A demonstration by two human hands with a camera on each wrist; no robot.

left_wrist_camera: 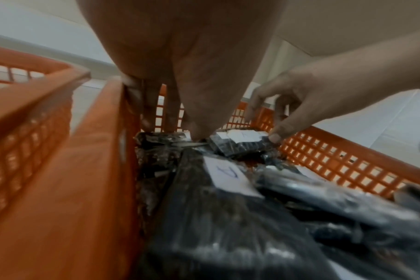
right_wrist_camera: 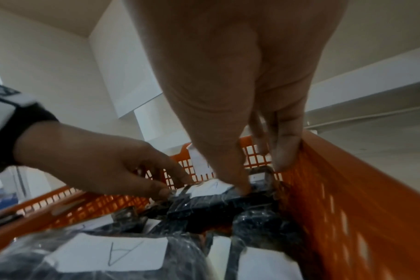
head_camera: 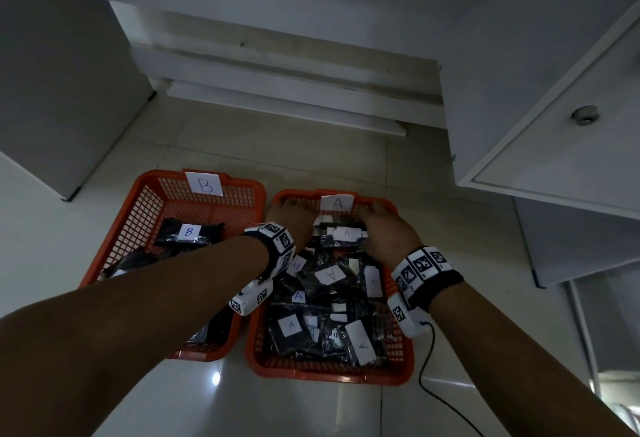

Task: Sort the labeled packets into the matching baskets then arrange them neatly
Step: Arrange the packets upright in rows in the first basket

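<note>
Two orange baskets stand side by side on the floor: basket B (head_camera: 114,239) at left with a few black packets, one labelled B (head_camera: 188,232), and basket A (head_camera: 329,376) at right, filled with several black packets bearing white labels. Both hands reach to the far end of basket A. My left hand (head_camera: 292,209) (right_wrist_camera: 170,187) pinches the left end of a packet labelled A (head_camera: 346,234) (left_wrist_camera: 240,142) (right_wrist_camera: 211,195). My right hand (head_camera: 375,211) (left_wrist_camera: 264,127) holds its right end, thumb on top. The packet lies flat on the pile near the far wall.
A white cabinet door with a round knob (head_camera: 585,114) overhangs at right. A grey cabinet (head_camera: 62,90) stands at left, white ledges (head_camera: 284,90) behind the baskets. A black cable (head_camera: 436,398) trails from my right wrist across the glossy tiled floor (head_camera: 207,398).
</note>
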